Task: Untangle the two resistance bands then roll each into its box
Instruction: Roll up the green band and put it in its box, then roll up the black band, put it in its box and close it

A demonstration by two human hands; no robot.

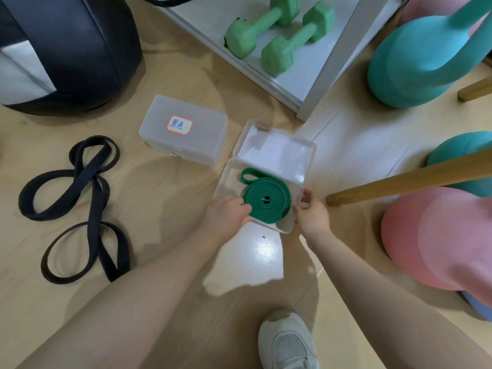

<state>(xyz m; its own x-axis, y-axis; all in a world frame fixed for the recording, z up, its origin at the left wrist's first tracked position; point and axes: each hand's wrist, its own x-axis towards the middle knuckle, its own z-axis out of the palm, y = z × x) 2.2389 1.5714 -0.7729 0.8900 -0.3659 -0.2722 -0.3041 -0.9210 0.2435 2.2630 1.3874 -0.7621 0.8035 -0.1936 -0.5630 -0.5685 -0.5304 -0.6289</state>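
Now your left hand [226,213] presses the rolled green rubber band [267,199] into the open clear plastic box [282,227]; right hand [310,211] pinches its 3 o'clock wall. Next: tuck the tail, close; black flat band [80,206] waits at 9 o'clock.

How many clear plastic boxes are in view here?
2. A closed, labelled box lies on the floor; to its right, an open box holds the rolled green band. None looks hidden.

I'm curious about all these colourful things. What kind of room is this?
Probably a home exercise corner: green dumbbells on a shelf, a teal kettlebell, and resistance bands, one black band lying on the floor.
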